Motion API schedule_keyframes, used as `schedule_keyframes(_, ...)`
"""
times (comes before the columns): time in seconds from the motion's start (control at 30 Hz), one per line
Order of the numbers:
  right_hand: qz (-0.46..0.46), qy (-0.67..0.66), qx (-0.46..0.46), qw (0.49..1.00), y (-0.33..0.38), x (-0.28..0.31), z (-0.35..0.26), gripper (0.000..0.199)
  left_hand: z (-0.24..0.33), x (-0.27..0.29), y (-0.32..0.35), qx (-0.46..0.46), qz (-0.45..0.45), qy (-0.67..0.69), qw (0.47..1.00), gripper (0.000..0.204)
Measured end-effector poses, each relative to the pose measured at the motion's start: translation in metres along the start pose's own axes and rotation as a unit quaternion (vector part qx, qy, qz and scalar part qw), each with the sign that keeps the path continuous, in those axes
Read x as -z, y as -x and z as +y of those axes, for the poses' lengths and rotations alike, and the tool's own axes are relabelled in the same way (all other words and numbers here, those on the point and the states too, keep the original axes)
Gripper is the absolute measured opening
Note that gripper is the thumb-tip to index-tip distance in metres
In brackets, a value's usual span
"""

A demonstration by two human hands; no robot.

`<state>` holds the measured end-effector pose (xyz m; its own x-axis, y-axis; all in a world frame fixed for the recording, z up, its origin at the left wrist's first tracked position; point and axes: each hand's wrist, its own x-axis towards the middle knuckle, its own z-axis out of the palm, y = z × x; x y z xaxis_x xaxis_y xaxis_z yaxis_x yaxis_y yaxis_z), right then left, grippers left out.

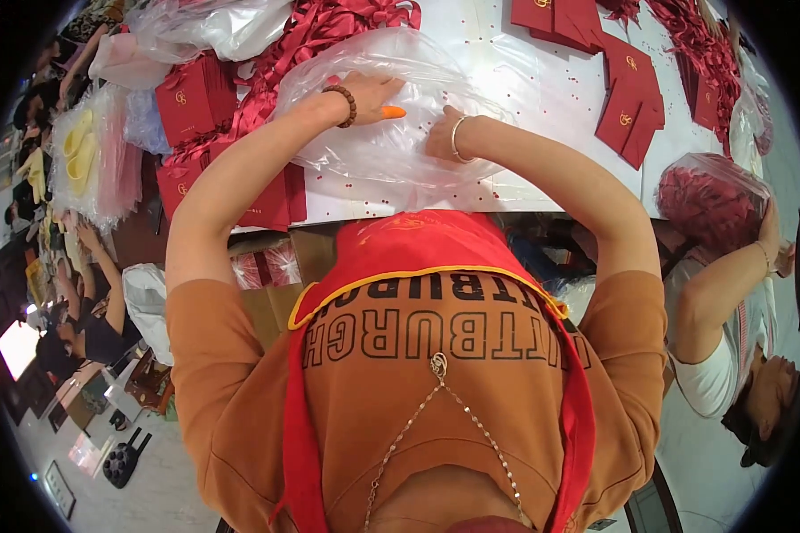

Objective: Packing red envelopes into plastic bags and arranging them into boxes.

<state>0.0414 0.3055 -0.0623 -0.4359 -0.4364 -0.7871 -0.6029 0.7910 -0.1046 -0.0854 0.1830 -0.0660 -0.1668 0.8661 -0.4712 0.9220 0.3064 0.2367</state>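
A clear plastic bag (364,153) is lying on the white table (471,27) before the person. The left hand (373,94) is resting on it, fingers extended, not clenched. The right hand (446,133) is bending at the bag's right side; whether it is gripping film cannot be told. At right, a second clear bag (707,202) is holding dark red material; at left, clear packaging (107,178) is enclosing yellow pieces (80,151).
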Motion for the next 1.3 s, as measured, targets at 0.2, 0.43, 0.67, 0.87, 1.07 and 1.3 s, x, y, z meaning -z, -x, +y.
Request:
schedule_keyframes(0.2, 0.337, 0.052, 0.072, 0.937, -0.038, -0.033, -0.018, 0.022, 0.018, 0.001, -0.025, 0.117, -0.062, -0.022, 0.991, 0.061)
schedule_keyframes(0.43, 0.241, 0.005, 0.069, 0.968, -0.034, -0.011, -0.043, 0.022, -0.006, -0.039, -0.063, 0.084, -0.054, 0.094, 0.991, 0.057)
schedule_keyframes(0.67, 0.141, -0.079, 0.002, 0.987, 0.018, 0.012, -0.018, 0.029, 0.017, 0.025, -0.008, 0.138, -0.065, 0.040, 0.988, 0.050)
schedule_keyframes(0.87, 0.070, -0.076, -0.022, 0.994, -0.003, -0.020, 0.010, 0.023, 0.021, -0.010, 0.026, 0.064, -0.075, -0.127, 0.987, 0.065)
schedule_keyframes(1.07, -0.032, -0.163, -0.047, 0.985, 0.014, 0.015, 0.012, 0.027, 0.024, -0.002, 0.026, 0.016, -0.053, -0.267, 0.962, 0.041)
schedule_keyframes(1.3, 0.109, -0.136, -0.080, 0.981, 0.015, -0.002, 0.023, 0.027, 0.058, 0.002, 0.032, -0.023, -0.170, -0.173, 0.970, 0.052)
